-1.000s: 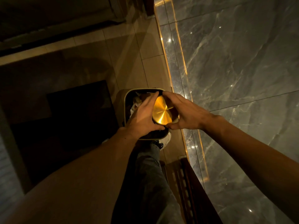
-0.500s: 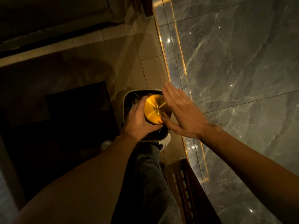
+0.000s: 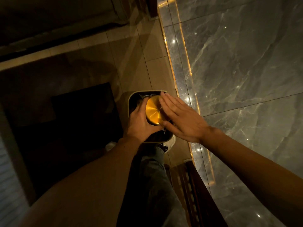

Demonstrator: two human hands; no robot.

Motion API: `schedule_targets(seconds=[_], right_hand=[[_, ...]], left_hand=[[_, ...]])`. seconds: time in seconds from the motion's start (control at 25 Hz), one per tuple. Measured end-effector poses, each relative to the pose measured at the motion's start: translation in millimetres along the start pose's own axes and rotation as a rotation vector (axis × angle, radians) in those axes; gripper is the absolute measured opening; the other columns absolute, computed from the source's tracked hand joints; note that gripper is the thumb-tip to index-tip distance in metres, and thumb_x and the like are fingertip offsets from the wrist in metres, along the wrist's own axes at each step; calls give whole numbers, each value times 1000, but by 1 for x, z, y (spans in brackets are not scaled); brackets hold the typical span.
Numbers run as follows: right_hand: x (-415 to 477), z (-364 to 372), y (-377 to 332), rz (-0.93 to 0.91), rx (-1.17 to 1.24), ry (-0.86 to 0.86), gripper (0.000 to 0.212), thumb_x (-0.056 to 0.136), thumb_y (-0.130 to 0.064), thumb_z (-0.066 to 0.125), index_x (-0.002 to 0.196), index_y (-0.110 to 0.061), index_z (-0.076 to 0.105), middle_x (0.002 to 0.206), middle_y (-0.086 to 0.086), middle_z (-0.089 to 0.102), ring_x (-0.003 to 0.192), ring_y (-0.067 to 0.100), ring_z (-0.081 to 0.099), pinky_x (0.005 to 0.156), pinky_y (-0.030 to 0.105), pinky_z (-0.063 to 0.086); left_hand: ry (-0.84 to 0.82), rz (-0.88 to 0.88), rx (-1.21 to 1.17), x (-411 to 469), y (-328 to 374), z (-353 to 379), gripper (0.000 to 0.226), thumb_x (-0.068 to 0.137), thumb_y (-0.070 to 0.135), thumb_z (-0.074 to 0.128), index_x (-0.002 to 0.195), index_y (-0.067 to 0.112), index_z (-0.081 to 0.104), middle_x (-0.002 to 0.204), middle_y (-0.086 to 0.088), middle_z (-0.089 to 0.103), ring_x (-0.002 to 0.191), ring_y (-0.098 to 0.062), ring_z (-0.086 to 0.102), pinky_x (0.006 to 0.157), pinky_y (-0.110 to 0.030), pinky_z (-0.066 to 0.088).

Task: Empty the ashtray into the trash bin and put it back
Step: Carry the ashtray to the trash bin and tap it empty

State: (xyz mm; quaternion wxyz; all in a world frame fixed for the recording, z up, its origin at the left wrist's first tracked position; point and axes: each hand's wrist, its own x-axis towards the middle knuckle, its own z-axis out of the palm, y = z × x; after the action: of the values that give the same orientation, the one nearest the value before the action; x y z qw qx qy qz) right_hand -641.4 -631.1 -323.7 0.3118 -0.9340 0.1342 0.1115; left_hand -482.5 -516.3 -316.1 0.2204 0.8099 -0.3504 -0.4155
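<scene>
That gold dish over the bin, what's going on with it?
A person is emptying an ashtray into a trash bin on the floor. The left hand grips the gold ashtray, turned so its shiny underside faces up, right above the bin's opening. The right hand is open and flat, fingers stretched over the ashtray's edge, as if tapping it to knock the contents out. The ashtray has not gone back to its place yet.

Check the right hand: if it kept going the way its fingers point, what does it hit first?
Probably the gold ashtray: the flat, open right hand points up-left over its upturned base, which the left hand holds above the trash bin. Depth unclear; it may already touch.
</scene>
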Motion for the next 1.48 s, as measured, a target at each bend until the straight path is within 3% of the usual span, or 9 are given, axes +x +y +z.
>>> schedule_targets(seconds=[0.12, 0.2, 0.32, 0.64, 0.8, 0.96, 1.24, 1.36, 1.48], right_hand=[[-6, -3, 3, -17, 12, -10, 72, 102, -50, 31, 155, -6, 10, 164, 14, 6, 153, 23, 1, 124, 41, 11], [-10, -4, 5, -10, -14, 57, 72, 102, -47, 34, 154, -3, 13, 164, 15, 8, 153, 24, 2, 125, 38, 7], [-14, -3, 4, -39, -38, -55, 72, 102, -49, 31, 155, -6, 8, 164, 13, 3, 153, 22, -1, 124, 41, 10], [-12, -2, 4, -13, 6, 2, 73, 102, -48, 36, 155, -5, 10, 165, 14, 6, 153, 23, 1, 125, 39, 10], [-10, -1, 1, -48, 16, -63, 75, 101, -56, 22, 155, -6, 7, 165, 14, 5, 153, 23, 1, 123, 45, 16], [-9, 0, -2, -42, 33, -32, 74, 101, -49, 34, 155, -6, 7, 164, 14, 4, 153, 22, -1, 124, 42, 11], [-8, 1, -6, -63, 73, -70, 76, 100, -56, 23, 155, -6, 7, 164, 14, 3, 153, 22, -2, 125, 41, 10], [-10, 4, 0, -66, 55, -44, 77, 100, -52, 34, 155, -5, 7, 164, 15, 3, 153, 23, -1, 125, 40, 9], [-10, 0, 11, -138, -32, -124, 89, 91, -47, 51, 155, -4, 5, 164, 16, 3, 153, 24, -2, 124, 42, 12]], left_hand=[[-15, -34, 38, -1, 0, 1, 115, 52, 48, 92, 147, 19, 35, 144, -8, 51, 131, -25, 48, 104, -43, 46], [4, -10, 32, -2, 1, 1, 113, 52, 49, 92, 146, 17, 37, 144, -8, 50, 132, -25, 47, 105, -45, 45], [10, 25, 47, -1, 1, 1, 110, 53, 44, 93, 145, 15, 39, 142, -10, 51, 131, -27, 47, 104, -48, 45], [9, -3, 62, -1, 6, -1, 112, 52, 46, 92, 146, 15, 39, 139, -10, 54, 127, -27, 50, 102, -42, 46], [-5, -29, 65, -3, 1, -1, 112, 53, 46, 92, 146, 19, 37, 139, -9, 54, 128, -26, 49, 103, -45, 46], [5, -12, 59, -3, 5, -1, 109, 53, 46, 92, 144, 17, 40, 137, -10, 56, 126, -26, 52, 102, -37, 46], [-16, -7, 91, -3, 5, -3, 107, 53, 44, 92, 144, 20, 41, 134, -10, 58, 123, -27, 54, 100, -41, 48], [-12, -9, 66, -3, 5, -4, 107, 53, 44, 92, 144, 20, 41, 134, -9, 58, 123, -25, 53, 98, -34, 47], [-19, 10, 86, -1, 8, -5, 107, 56, 42, 92, 145, 15, 39, 135, -11, 57, 124, -26, 53, 98, -32, 46]])
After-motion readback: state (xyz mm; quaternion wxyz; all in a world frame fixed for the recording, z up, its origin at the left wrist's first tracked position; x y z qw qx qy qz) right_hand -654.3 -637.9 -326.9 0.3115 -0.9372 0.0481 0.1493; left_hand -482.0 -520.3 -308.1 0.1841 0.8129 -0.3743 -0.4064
